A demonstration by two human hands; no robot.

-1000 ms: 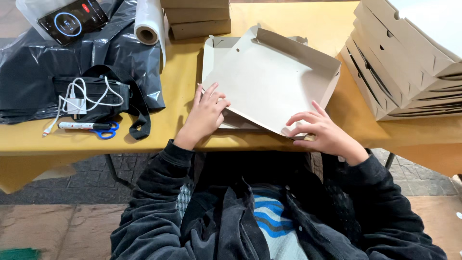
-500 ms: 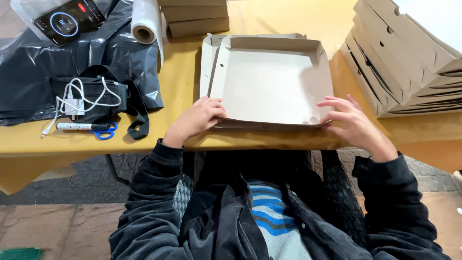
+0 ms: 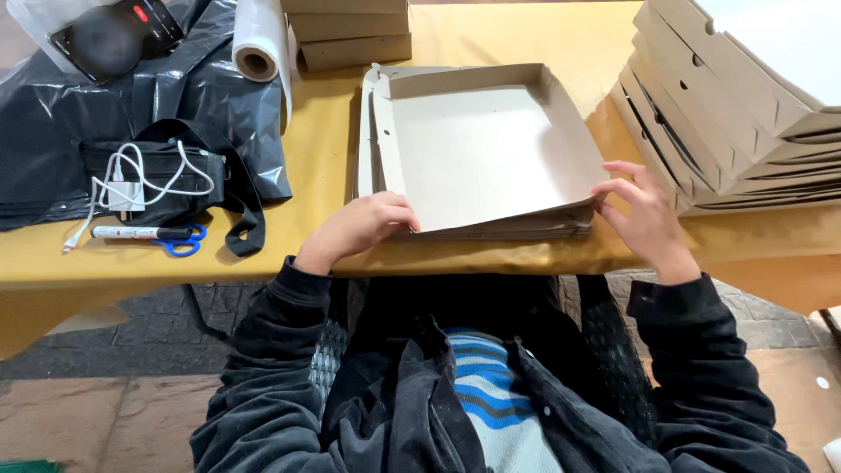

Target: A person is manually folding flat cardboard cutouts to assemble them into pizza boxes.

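A half-folded grey cardboard box (image 3: 477, 144) lies open on a stack of flat box blanks (image 3: 517, 229) at the near edge of the yellow table (image 3: 324, 166). Its left, far and right walls stand up; the near side lies flat. My left hand (image 3: 363, 228) rests curled on the box's near left corner, fingers on the cardboard. My right hand (image 3: 641, 210) is at the near right corner, fingers spread and touching the right wall's end. Neither hand grips anything else.
Folded boxes are stacked at the right (image 3: 727, 105) and at the far middle (image 3: 350, 31). Left lie black plastic sheets (image 3: 201, 96), a roll of clear film (image 3: 257, 39), a black pouch with a white cable (image 3: 149, 180), blue scissors and a marker (image 3: 153, 235).
The box was tilted up and turned a second ago; it now lies flat on the stack with its walls raised. Both hands have slid to its near corners.
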